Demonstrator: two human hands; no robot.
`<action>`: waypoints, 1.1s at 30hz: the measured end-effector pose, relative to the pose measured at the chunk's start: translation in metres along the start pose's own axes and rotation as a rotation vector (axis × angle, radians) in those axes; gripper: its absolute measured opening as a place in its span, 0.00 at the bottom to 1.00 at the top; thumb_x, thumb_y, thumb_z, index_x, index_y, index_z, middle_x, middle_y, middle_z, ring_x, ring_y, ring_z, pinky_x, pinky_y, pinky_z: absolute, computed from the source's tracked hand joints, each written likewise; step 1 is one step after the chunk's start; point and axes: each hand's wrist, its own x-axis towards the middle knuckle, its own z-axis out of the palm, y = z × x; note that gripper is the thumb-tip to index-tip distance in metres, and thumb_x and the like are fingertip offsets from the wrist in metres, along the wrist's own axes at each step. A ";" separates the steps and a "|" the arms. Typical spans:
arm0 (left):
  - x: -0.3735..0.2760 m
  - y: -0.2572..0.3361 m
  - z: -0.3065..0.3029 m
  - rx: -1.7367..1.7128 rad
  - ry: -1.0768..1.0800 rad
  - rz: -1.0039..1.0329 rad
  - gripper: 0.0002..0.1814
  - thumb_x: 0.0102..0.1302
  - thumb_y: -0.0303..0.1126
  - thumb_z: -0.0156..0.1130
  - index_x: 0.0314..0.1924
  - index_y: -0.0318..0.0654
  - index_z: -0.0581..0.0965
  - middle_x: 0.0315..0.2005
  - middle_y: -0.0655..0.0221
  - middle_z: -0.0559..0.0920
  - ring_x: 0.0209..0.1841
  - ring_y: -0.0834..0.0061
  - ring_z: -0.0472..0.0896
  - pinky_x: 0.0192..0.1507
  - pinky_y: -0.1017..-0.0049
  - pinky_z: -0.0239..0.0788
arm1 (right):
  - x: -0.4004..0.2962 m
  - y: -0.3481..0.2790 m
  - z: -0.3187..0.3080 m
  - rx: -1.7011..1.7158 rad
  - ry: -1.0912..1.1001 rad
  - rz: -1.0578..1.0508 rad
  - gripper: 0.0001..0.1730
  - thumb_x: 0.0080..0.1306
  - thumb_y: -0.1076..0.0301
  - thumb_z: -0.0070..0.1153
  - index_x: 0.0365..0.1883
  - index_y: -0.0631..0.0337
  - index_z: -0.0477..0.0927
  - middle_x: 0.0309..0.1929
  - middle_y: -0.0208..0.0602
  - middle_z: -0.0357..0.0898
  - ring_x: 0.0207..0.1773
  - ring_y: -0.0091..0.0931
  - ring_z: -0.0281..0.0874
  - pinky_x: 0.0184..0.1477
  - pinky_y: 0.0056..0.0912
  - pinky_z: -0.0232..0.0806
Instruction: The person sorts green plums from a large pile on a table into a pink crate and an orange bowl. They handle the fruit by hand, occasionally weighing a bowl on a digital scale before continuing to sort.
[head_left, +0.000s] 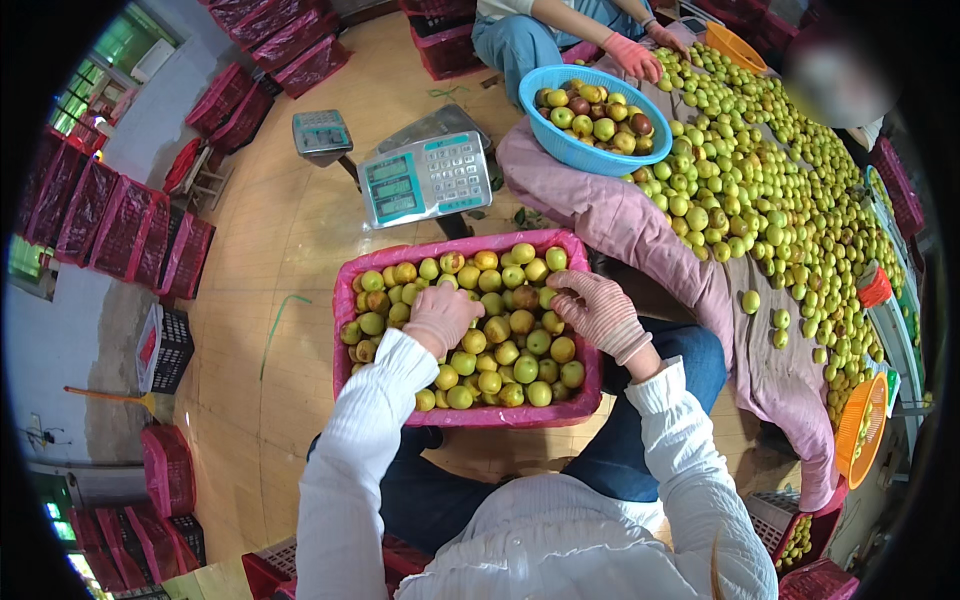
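Observation:
A crate lined with pink plastic (466, 421) stands before me, filled with green and brownish jujubes (496, 328). Over its left half my left hand (444, 313) reaches down among the fruit; its fingertips are partly hidden, and whether it grips one cannot be told. My right hand (600, 311), in a striped knit glove, is at the crate's right side with its fingertips against the jujubes. Just behind the crate is a digital scale (425, 178) with a keypad and a lit display.
To the right, a cloth-covered table (600, 199) bears a large spread of jujubes. A blue basket (547, 139) of fruit rests at its edge, near another person's gloved hands (634, 56). Orange baskets (851, 442) flank the heap. Pink-wrapped crates (105, 221) are stacked along the left wall.

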 end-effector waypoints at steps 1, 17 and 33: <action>0.004 0.000 -0.005 0.093 -0.052 0.045 0.12 0.68 0.34 0.55 0.46 0.54 0.84 0.42 0.68 0.84 0.47 0.61 0.83 0.45 0.67 0.79 | 0.000 0.002 0.000 0.007 -0.001 0.008 0.13 0.64 0.61 0.61 0.46 0.53 0.81 0.40 0.43 0.83 0.45 0.44 0.80 0.48 0.45 0.72; -0.028 -0.027 -0.009 -0.586 0.326 -0.192 0.21 0.57 0.37 0.65 0.51 0.44 0.75 0.46 0.58 0.82 0.49 0.53 0.82 0.51 0.59 0.75 | -0.004 0.001 -0.007 -0.034 -0.033 -0.037 0.12 0.65 0.64 0.59 0.46 0.54 0.81 0.40 0.44 0.83 0.42 0.46 0.81 0.44 0.46 0.74; -0.063 0.030 0.028 -0.909 0.287 -0.349 0.24 0.55 0.33 0.69 0.51 0.40 0.71 0.38 0.56 0.82 0.40 0.63 0.83 0.44 0.66 0.77 | -0.005 0.009 0.001 -0.013 -0.022 -0.105 0.12 0.64 0.66 0.60 0.46 0.56 0.81 0.36 0.45 0.83 0.38 0.42 0.83 0.43 0.41 0.75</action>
